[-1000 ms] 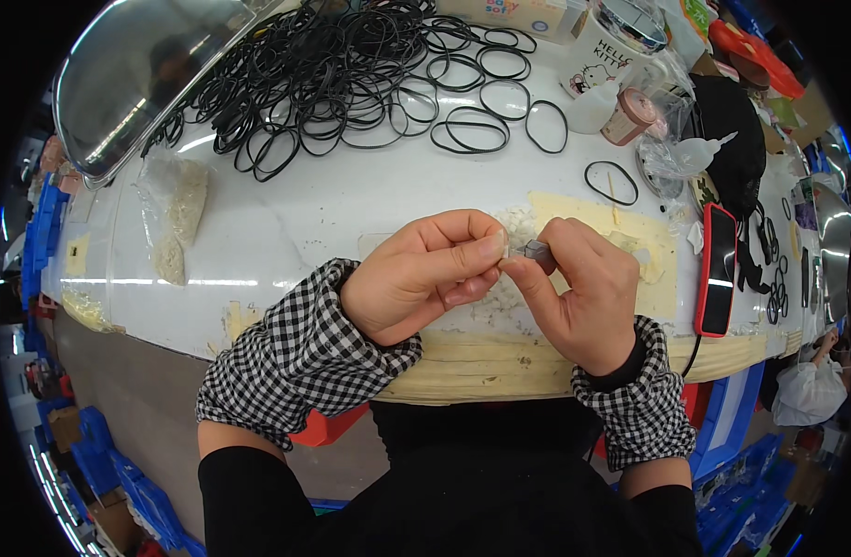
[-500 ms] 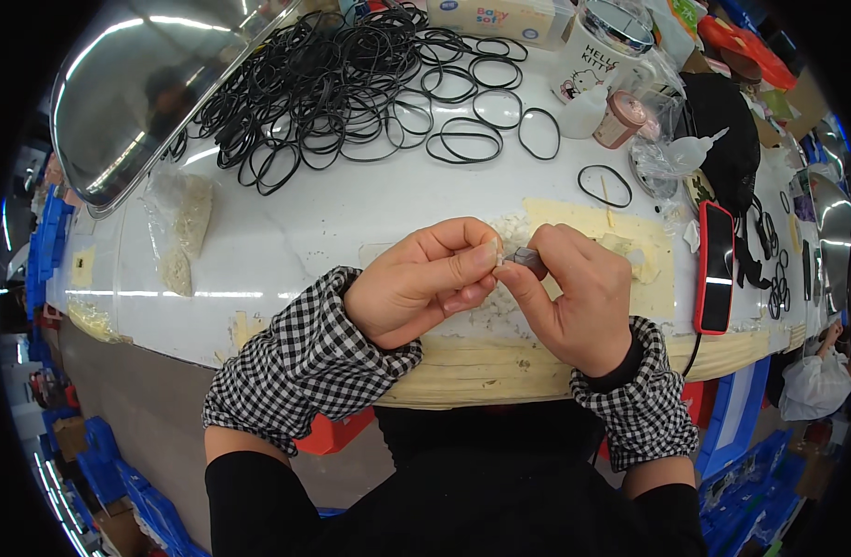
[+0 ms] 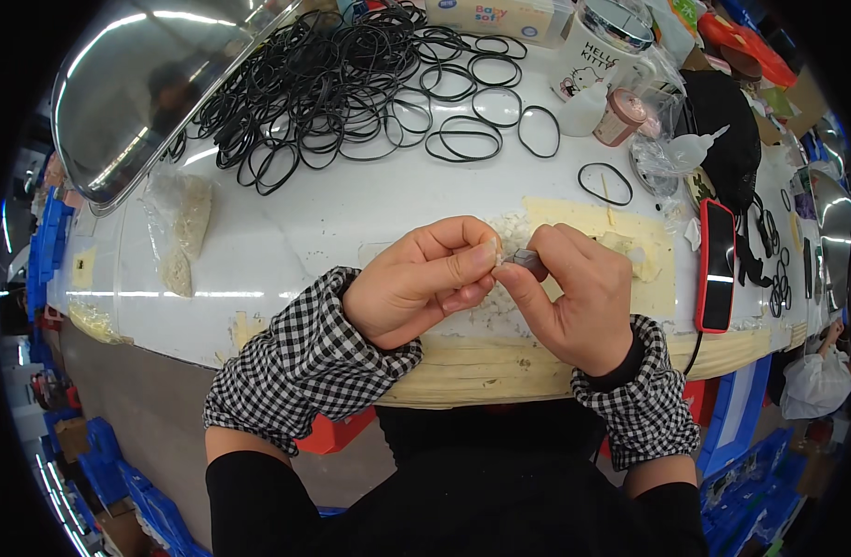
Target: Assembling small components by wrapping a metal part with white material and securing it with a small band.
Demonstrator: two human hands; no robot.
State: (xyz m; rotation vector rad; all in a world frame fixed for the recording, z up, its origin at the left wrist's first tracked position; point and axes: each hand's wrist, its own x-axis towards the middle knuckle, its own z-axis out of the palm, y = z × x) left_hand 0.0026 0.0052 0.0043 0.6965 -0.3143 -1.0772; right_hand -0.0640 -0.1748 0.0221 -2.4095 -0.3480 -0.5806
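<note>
Close together over the table's near edge, both hands meet fingertip to fingertip. My left hand (image 3: 421, 286) is closed in a pinch at a tiny pale bit, too small to name. My right hand (image 3: 581, 292) grips a small grey block-like piece (image 3: 527, 262) between thumb and bent fingers, its left end almost at the left fingertips. The rest of that piece is hidden in the fingers. Small white crumb-like bits (image 3: 511, 226) lie scattered on the tabletop behind and below the hands.
A large heap of black rubber-like loops (image 3: 323, 84) covers the back of the table, with a single loop (image 3: 604, 184) at right. Left are a clear bag of pale granules (image 3: 193, 218) and a shiny metal bowl (image 3: 119, 111). A red-edged phone (image 3: 716, 269), mug (image 3: 597, 56) and squeeze bottle (image 3: 583, 111) stand right.
Almost nothing differs. Both hands keep their pinch at the same spot, with only a very slight shift of the fingers.
</note>
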